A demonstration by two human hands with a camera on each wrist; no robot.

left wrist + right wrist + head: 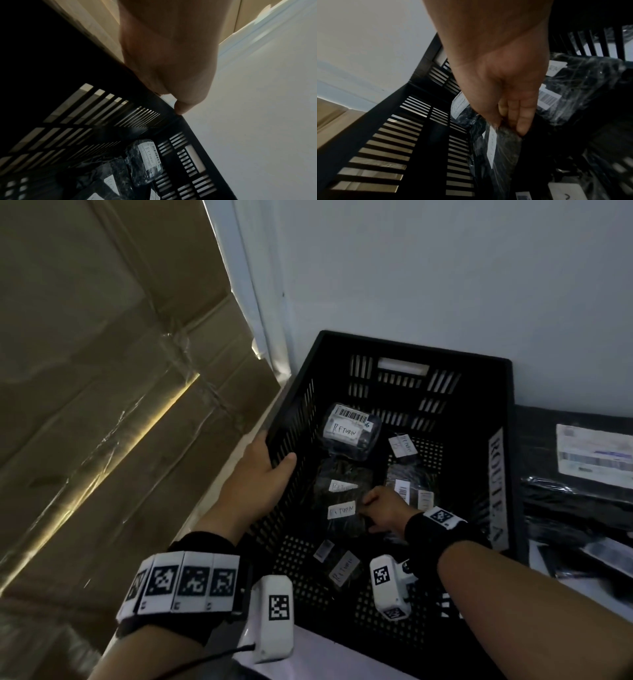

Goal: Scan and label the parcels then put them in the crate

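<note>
A black slatted crate (411,347) stands against the wall, with several black plastic-wrapped parcels bearing white "RETURN" labels on its floor. My left hand (274,462) grips the crate's left rim (159,100), thumb inside and fingers over the outside. My right hand (369,508) reaches down into the crate and pinches the edge of a black parcel (342,527) between thumb and fingers (521,121). That parcel (503,148) carries a white label. A barcoded parcel (352,428) lies near the far end and also shows in the left wrist view as the parcel (145,159).
Taped cardboard boxes (102,405) rise close on the left of the crate. A white wall (445,268) stands behind it. To the right lie more black bags (575,501), one with a shipping label (594,453). A "ROUTE A" sticker (498,491) sits on the crate's right rim.
</note>
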